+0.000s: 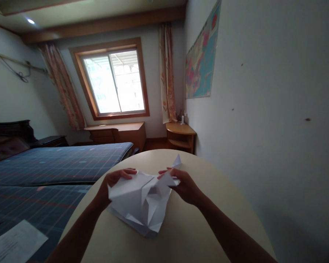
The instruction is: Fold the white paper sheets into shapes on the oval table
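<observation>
- Head view: a sheet of white paper (142, 206), heavily creased into overlapping flaps, lies on the table between both hands, its near corner pointing towards the person.
- Progress: many folds are already in, and one pointed flap stands up at the far right; the paper still looks loose and uneven, and no finished shape can be made out.
- Left hand (116, 182): its fingers (124, 171) curl closely over the paper's upper left edge, holding it.
- Right hand (185, 187): its fingers (164, 173) sit narrowly at the raised flap, apparently pinching it, though the exact grip is hard to tell.
- Round cream table (208, 204): it bears the paper.
- Nearby: a printed page (16, 243) lies on a blue plaid mattress (49, 168) to the left.
- Containers: none can be made out.
</observation>
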Action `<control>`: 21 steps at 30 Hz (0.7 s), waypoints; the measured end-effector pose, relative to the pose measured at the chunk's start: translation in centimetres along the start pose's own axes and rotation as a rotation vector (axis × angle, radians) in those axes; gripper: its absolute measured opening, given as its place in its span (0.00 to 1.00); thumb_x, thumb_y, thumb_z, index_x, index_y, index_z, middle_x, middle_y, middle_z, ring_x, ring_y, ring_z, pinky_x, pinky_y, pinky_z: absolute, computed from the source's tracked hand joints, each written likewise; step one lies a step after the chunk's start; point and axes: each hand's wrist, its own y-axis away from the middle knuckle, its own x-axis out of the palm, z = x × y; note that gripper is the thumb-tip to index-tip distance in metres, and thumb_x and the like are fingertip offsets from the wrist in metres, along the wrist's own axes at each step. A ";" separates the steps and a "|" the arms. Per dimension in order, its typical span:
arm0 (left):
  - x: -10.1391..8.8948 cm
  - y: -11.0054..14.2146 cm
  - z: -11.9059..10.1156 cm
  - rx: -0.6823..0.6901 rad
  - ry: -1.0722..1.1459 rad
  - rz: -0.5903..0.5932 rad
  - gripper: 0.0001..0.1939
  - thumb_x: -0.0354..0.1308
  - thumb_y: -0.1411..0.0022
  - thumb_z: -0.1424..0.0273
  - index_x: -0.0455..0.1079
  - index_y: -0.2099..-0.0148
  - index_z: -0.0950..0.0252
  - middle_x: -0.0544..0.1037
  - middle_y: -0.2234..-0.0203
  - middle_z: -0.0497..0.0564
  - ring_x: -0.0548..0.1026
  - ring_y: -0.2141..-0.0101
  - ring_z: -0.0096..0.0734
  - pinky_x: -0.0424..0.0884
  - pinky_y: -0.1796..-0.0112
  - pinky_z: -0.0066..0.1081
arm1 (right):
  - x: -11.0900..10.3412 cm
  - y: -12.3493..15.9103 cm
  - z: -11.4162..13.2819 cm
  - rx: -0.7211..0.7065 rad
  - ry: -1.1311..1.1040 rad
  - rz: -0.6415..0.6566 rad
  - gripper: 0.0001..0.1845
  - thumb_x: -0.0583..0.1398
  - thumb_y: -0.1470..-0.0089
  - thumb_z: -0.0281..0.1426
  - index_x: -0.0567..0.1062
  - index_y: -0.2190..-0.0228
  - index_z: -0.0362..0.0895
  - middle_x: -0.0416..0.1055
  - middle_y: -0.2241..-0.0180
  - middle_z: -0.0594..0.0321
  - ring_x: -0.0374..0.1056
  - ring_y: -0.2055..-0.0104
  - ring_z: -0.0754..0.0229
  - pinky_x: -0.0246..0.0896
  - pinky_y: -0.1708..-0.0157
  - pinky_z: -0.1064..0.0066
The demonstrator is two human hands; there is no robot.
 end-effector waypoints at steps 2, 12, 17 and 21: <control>-1.0 -0.4 0.0 0.014 -0.050 0.007 0.12 0.70 0.66 0.66 0.75 0.75 0.65 0.78 0.65 0.58 0.70 0.57 0.49 0.66 0.57 0.37 | -0.5 -0.4 0.6 -0.155 0.180 0.093 0.04 0.59 0.48 0.29 0.72 0.67 0.47 0.74 0.60 0.62 0.65 0.51 0.57 0.44 0.44 0.56; -0.1 1.9 3.6 -0.137 -0.298 0.093 0.05 0.57 0.53 0.74 0.75 0.75 0.64 0.71 0.51 0.58 0.72 0.60 0.45 0.68 0.68 0.29 | 1.9 0.5 -1.7 -0.200 0.615 0.570 0.26 0.59 0.62 0.22 0.71 0.57 0.48 0.70 0.53 0.61 0.61 0.48 0.55 0.40 0.43 0.61; 1.3 2.6 3.7 -0.181 -0.173 0.062 0.06 0.57 0.52 0.73 0.76 0.74 0.63 0.62 0.43 0.54 0.68 0.52 0.51 0.68 0.62 0.35 | 1.5 -0.6 -0.2 -0.098 0.449 0.643 0.20 0.59 0.55 0.30 0.72 0.56 0.50 0.71 0.56 0.64 0.66 0.54 0.57 0.51 0.49 0.65; 2.3 3.3 3.7 -0.305 -0.031 0.105 0.04 0.59 0.53 0.73 0.75 0.72 0.65 0.73 0.53 0.56 0.74 0.64 0.43 0.69 0.68 0.31 | 1.1 -1.4 -0.8 0.136 0.495 0.410 0.13 0.57 0.51 0.36 0.76 0.63 0.46 0.72 0.61 0.60 0.66 0.57 0.55 0.54 0.53 0.64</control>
